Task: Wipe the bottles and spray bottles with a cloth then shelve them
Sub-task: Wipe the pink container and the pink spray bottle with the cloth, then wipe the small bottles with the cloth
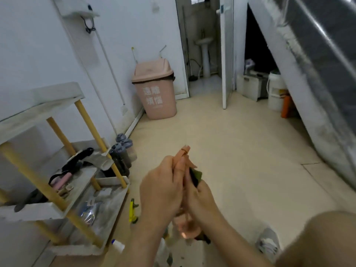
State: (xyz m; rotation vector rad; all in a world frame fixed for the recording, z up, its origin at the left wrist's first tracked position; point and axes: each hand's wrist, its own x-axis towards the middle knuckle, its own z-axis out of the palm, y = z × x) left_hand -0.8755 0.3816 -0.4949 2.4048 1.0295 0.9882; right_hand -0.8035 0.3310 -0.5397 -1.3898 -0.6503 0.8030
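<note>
- Head view, hands: the left hand [161, 191] is curled round the neck of a pink spray bottle [184, 154], held up in front of the body with its nozzle poking out above the fingers and its base showing below the wrists. The right hand [201, 203] pinches a dark green cloth [196, 176] and presses it against the bottle's right side. The two hands sit close together with the bottle between them.
- Head view, shelving: a white shelf rack [42, 106] with yellow posts stands at the left wall. Its middle and lower tiers carry dark and pale odds and ends, too blurred to name. I see nothing on it that is plainly a wiped bottle.
- Head view, waiting items: on the floor [240, 151], a cluster of dark bottles with grey caps [120, 157] stands just beside the rack's far corner. A yellow-green spray bottle [132, 210] lies near its front edge, and a white bottle [117, 245] lies lower down by the base.
- Progress, as a judgement: the task looks to be at an early-to-middle stage. The pink spray bottle is in the wiping step and not yet shelved, and several more containers on the floor appear to need wiping and placing.
</note>
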